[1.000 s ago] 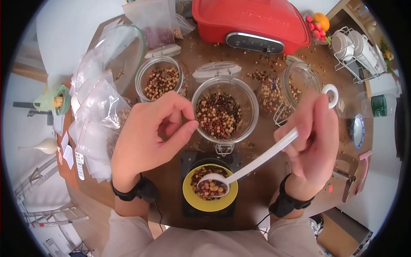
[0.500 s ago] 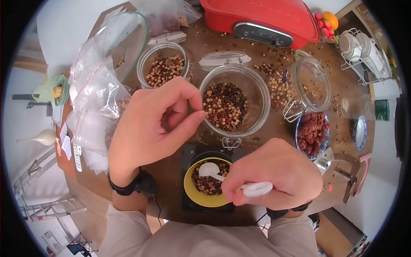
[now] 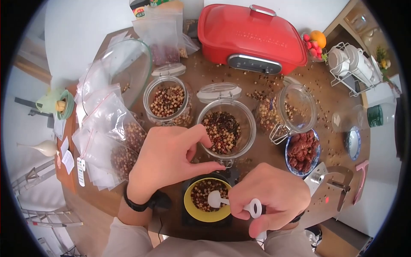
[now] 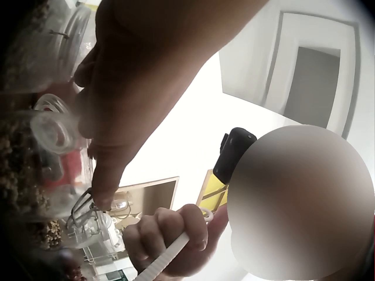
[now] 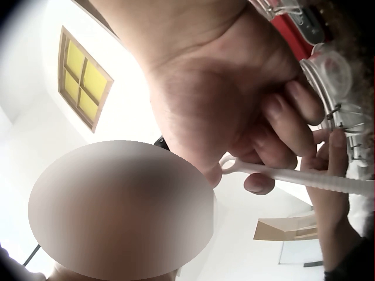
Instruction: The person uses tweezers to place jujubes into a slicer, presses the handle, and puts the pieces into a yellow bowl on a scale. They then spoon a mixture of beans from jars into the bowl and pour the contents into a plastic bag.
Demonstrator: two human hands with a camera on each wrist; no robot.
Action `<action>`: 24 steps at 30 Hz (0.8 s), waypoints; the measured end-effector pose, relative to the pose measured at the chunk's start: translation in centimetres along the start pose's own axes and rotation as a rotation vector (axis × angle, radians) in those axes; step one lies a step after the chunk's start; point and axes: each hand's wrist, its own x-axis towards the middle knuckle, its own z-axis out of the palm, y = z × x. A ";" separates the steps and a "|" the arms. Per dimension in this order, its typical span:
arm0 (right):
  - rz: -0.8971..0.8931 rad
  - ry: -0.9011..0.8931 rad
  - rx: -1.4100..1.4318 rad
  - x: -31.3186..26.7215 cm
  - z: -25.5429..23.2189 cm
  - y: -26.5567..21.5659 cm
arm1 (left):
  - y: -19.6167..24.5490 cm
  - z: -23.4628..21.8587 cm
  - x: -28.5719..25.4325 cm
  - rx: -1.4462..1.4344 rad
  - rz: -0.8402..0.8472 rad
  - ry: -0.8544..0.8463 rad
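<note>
In the head view my right hand (image 3: 274, 195) grips a white plastic spoon (image 3: 214, 199) by its ring-ended handle. Its scoop lies over the mixed peppercorns (image 3: 201, 190) in a yellow bowl (image 3: 187, 208), tilted with its rounded side up. The right wrist view shows curled fingers around the ribbed handle (image 5: 316, 179). My left hand (image 3: 167, 156) reaches beside the middle glass jar (image 3: 252, 128), thumb and forefinger apart, with the thumb tip close to the wire clasp (image 3: 226, 163). Nothing shows between those fingers. More peppercorns fill the bottom of this open jar.
Two more glass jars (image 3: 146, 96) (image 3: 314, 107) flank the middle one. Zip bags (image 3: 100, 128) of peppercorns lie at left, near a glass lid (image 3: 147, 64). A red cooker (image 3: 252, 38) stands behind. At right sit a patterned meat bowl (image 3: 287, 158) and a pink-handled tool (image 3: 361, 177).
The right hand has come down and turned the filled spoon over above the yellow bowl. My left thumb and forefinger have spread apart near the jar's clasp. The head view has shifted.
</note>
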 end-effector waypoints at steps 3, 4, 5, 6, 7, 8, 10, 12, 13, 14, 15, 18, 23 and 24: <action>-0.024 -0.017 -0.008 -0.1 0.0 -0.1 | -0.3 0.6 0.1 0.042 0.014 0.071; -0.027 -0.010 -0.008 -0.2 0.1 -0.2 | -0.4 0.8 0.3 0.054 0.027 0.102; -0.020 0.014 0.005 -0.1 0.4 -0.3 | -0.5 1.0 0.4 0.066 0.014 0.131; -0.013 0.039 0.016 -0.1 0.6 -0.5 | -0.5 1.2 0.5 0.079 0.002 0.160; -0.007 0.065 0.027 0.0 0.7 -0.7 | -0.5 1.3 0.7 0.090 -0.010 0.190; -0.004 0.055 0.009 -0.1 0.6 -0.8 | -0.6 1.5 0.8 0.096 -0.016 0.219; 0.000 0.040 -0.025 -0.2 0.4 -1.1 | -0.9 1.6 1.1 0.107 -0.025 0.274; 0.014 0.033 -0.053 -0.5 0.3 -1.3 | -0.9 1.7 1.3 0.095 -0.028 0.282; 0.021 0.031 -0.065 -0.6 0.4 -1.4 | -0.9 1.7 1.4 0.090 -0.030 0.283; 0.032 0.038 -0.072 -0.7 0.4 -1.6 | -0.9 1.8 1.3 0.085 -0.043 0.279; 0.044 0.044 -0.079 -0.9 0.4 -1.8 | -0.9 1.9 1.3 0.079 -0.057 0.275; -0.031 0.207 -0.030 -1.6 0.5 -2.6 | -0.8 2.1 1.2 0.049 -0.097 0.257; -0.263 0.817 0.074 -3.3 2.0 -3.7 | -0.9 2.3 1.3 0.046 -0.140 0.277; -0.311 0.955 0.086 -3.5 2.5 -4.0 | -1.0 2.4 1.4 0.047 -0.135 0.291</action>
